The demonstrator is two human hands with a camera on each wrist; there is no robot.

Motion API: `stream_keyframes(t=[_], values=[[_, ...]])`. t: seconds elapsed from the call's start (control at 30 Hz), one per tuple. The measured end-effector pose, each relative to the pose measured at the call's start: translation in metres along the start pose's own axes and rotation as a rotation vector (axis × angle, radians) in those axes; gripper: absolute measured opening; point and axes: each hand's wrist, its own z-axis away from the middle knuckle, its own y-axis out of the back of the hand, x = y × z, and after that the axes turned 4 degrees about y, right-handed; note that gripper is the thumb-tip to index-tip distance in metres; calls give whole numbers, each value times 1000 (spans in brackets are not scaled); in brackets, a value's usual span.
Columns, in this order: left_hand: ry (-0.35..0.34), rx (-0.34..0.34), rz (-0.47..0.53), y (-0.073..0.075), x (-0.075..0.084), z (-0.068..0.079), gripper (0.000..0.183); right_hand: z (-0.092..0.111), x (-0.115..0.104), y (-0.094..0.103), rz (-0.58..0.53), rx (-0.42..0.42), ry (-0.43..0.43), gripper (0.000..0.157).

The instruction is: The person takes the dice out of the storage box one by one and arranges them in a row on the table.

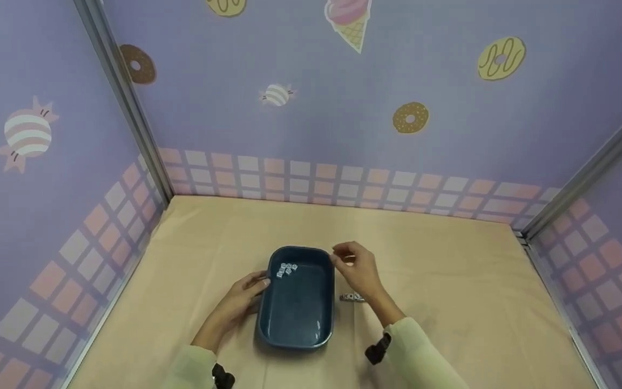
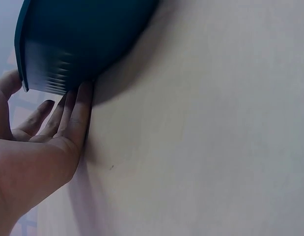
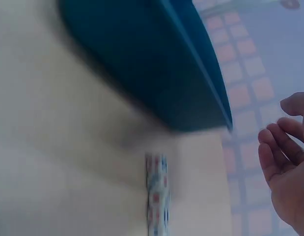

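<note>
In the head view, you have one dark blue dish (image 1: 297, 308), rectangular with rounded corners, raised walls and a glossy inside that catches a small highlight near its close end. It sits on the beige tabletop (image 1: 451, 265) between your two hands. Your left grip (image 1: 237, 297) holds its left side, thumb at the rim and fingers against the outer wall. Your right grip (image 1: 359, 270) is at the far right corner, fingers loosely bent, the tips close to the rim. Inside, toward the far left corner, lies one cluster of small whitish pieces (image 1: 286, 269), several of them, too small to count surely. One short row of patterned blocks (image 1: 351, 297) lies outside the dish, just right of its wall and partly behind your right wrist; you cannot count its blocks here. In the left wrist view, the dish is above and beyond your left grip, its wall smooth and teal, your thumb at the rim and your fingertips at its lower edge. In the right wrist view, your right grip appears apart from the dish, thumb and fingers narrowly parted, while the row, whitish with blurred red and blue marks, lies below the dish's corner.
</note>
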Motion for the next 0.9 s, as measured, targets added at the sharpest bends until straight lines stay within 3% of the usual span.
stream_keyframes(t=[0.17,0.37,0.63,0.9], values=[[2,-9,-2,0,-1,3,71,-8,-17,-49,-11,-101,-35,25],[-1,-30,6,0,2,0,69,-17,-22,-86,30,-81,-82,26],[-1,-42,26,1,4,-3,67,-20,-10,-113,106,-30,-171,21],[3,-29,27,0,2,-1,66,-9,2,-124,236,-102,-206,16]])
